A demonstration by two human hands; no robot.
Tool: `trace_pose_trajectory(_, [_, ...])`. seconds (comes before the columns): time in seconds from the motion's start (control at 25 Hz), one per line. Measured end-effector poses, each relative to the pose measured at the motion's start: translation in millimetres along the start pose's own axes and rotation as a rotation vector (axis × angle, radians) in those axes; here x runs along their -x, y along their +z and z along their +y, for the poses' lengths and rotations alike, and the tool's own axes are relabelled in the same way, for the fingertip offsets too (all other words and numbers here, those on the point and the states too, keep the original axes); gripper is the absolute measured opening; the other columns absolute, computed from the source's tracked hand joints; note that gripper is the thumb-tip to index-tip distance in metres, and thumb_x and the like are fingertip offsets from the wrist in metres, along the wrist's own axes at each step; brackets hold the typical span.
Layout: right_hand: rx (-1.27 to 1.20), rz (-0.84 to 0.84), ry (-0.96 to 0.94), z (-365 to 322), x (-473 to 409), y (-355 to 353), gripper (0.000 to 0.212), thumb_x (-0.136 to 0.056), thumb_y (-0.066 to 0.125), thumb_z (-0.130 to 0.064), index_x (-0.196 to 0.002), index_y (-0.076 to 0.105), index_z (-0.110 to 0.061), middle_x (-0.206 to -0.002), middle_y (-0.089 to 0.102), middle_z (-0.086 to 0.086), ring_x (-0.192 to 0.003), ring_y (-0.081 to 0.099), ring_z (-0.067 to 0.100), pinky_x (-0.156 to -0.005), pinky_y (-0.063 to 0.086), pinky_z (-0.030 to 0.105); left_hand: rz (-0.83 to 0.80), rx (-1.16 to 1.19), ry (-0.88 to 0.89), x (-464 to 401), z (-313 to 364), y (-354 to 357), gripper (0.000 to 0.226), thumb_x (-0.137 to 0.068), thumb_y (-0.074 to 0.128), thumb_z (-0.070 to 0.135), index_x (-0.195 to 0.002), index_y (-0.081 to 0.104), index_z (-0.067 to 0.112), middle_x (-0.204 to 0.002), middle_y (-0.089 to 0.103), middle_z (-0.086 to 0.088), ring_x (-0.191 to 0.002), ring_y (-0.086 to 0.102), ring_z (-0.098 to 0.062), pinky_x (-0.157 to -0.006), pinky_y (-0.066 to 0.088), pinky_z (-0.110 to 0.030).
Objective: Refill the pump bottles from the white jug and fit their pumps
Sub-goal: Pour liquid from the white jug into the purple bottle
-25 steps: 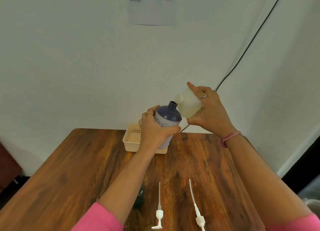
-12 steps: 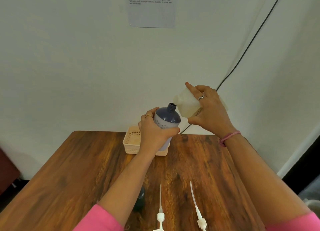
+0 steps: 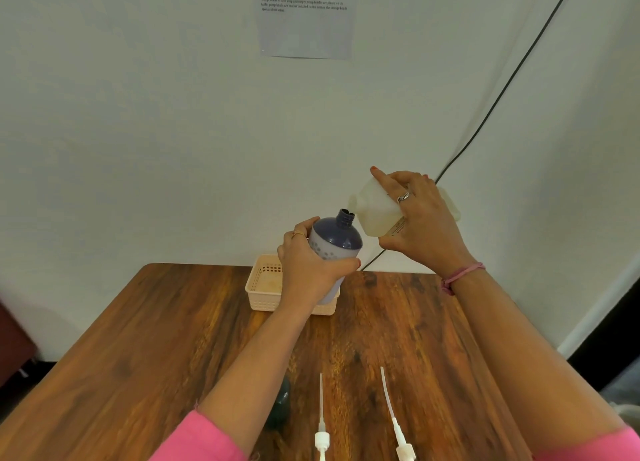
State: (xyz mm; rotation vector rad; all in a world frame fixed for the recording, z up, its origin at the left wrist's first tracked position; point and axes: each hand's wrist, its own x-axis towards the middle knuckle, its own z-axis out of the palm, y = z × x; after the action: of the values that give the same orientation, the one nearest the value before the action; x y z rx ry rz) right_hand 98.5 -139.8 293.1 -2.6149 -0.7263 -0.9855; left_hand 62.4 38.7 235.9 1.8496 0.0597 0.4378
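My left hand [image 3: 308, 270] grips a purple pump bottle [image 3: 334, 244] with an open dark neck, held above the table and leaning right. My right hand [image 3: 419, 221] holds the white jug [image 3: 372, 211] tipped on its side, its spout just above and right of the bottle's neck. Two white pumps with long dip tubes lie on the table near me, one in the middle [image 3: 321, 422] and one to its right [image 3: 394, 422]. A second dark bottle [image 3: 280, 405] lies mostly hidden under my left forearm.
A cream plastic basket [image 3: 263, 284] stands at the far edge of the wooden table [image 3: 156, 339], behind the held bottle. A black cable [image 3: 502, 90] runs down the wall at the right. A printed sheet [image 3: 304, 17] hangs on the wall above.
The jug and my right hand have lifted slightly, and its spout has come over the bottle's neck. The bottle stays in my left hand.
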Motion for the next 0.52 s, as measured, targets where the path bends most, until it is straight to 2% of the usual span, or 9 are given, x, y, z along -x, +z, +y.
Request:
trace_pose_trajectory(0.28, [0.016, 0.002, -0.019, 0.4, -3.4, 1.0, 0.103, -0.057, 0.085, -0.019, -0.146, 0.033, -0.02, -0.127, 0.05, 0.014, -0.12, 0.046, 0.03, -0.112, 0.021, 0.045, 0.003, 0.016, -0.005, -2.5, 1.0, -0.6, 0.097, -0.042, 0.08, 0.04, -0.132, 0.044, 0.025, -0.125, 0.05, 0.0, -0.118, 0.048, -0.022, -0.094, 0.051, -0.044])
trace_pose_trajectory(0.52, [0.036, 0.022, -0.032, 2.9, -5.9, 2.5, 0.103, -0.057, 0.085, -0.02, -0.146, 0.033, -0.02, -0.127, 0.05, 0.014, -0.119, 0.046, 0.03, -0.111, 0.022, 0.048, 0.003, 0.027, -0.002, -4.4, 2.1, -1.9, 0.097, -0.042, 0.08, 0.038, -0.131, 0.044, 0.025, -0.127, 0.05, -0.001, -0.119, 0.047, -0.022, -0.095, 0.05, -0.043])
